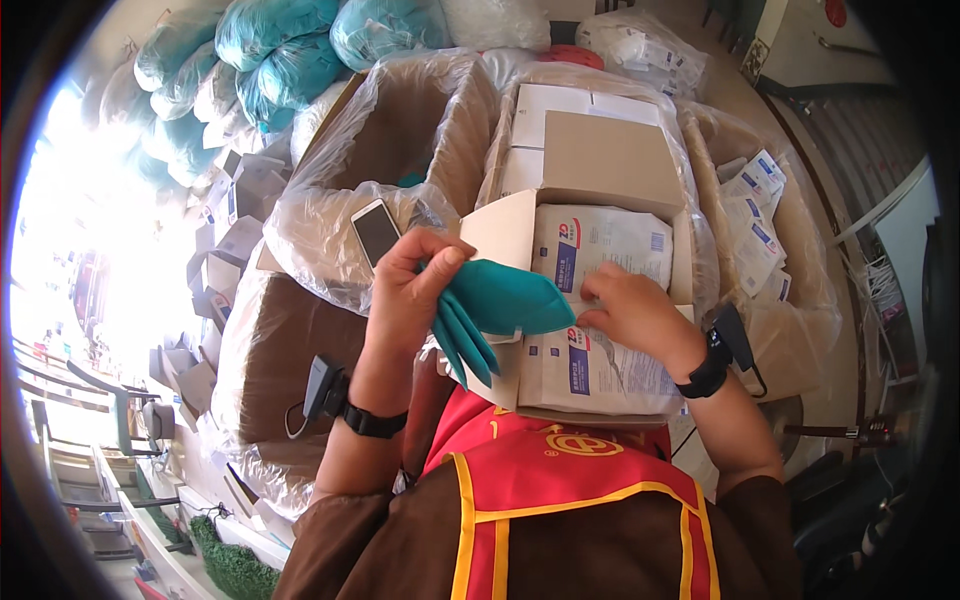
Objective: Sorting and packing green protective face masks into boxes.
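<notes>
In the middle of the frame the left hand (pixel 410 285) is closed around a bundle of folded teal cloths (pixel 490 310), thumb and fingers pinching their upper end so that the pointed ends fan downward and to the right. Just right of centre the right hand (pixel 630 310) lies with its fingers curled, fingertips pressing on a white paper packet (pixel 600 245) inside an open cardboard box (pixel 600 160); it grips nothing that can be seen. A second white packet (pixel 590 370) lies below it, nearer the person. The teal cloths hang over the left edge of that box, touching its raised flap (pixel 505 230).

Both wrists carry black bands with small devices. A white phone (pixel 375 232) rests on the clear plastic liner (pixel 320 230) of a larger carton at centre left. At upper left, teal bundles in clear bags (pixel 270 40) are piled up. At right, another lined carton holds small white and blue packets (pixel 755 215).
</notes>
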A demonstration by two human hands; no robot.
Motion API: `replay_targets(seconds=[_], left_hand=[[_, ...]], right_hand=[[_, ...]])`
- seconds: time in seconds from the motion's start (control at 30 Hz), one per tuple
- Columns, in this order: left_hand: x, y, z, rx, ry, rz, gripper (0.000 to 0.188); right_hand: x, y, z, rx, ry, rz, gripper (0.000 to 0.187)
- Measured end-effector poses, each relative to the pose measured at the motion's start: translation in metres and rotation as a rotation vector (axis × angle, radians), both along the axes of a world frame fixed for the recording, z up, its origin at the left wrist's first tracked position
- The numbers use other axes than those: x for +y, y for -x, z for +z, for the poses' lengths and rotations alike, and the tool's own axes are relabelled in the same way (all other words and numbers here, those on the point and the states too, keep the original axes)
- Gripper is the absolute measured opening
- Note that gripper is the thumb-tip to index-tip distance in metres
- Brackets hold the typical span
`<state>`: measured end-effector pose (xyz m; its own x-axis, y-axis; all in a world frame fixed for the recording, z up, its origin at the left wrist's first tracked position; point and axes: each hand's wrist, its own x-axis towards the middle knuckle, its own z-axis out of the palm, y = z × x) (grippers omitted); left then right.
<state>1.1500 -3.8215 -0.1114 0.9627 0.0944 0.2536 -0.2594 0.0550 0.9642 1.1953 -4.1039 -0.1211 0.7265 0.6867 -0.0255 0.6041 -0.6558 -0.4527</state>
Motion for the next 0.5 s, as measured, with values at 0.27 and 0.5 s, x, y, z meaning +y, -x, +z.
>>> replay_targets(seconds=[0.27,0.5], left_hand=[[-0.023,-0.004,-0.011,0.095,0.005,0.057,0.024],[-0.047,0.002,0.003,0.264,0.150,0.125,0.042]], right_hand=[[0.016,0.026,0.049,0.275,-0.392,0.041,0.017],[0.048,0.056,0.029,-0.147,-0.387,0.183,0.017]])
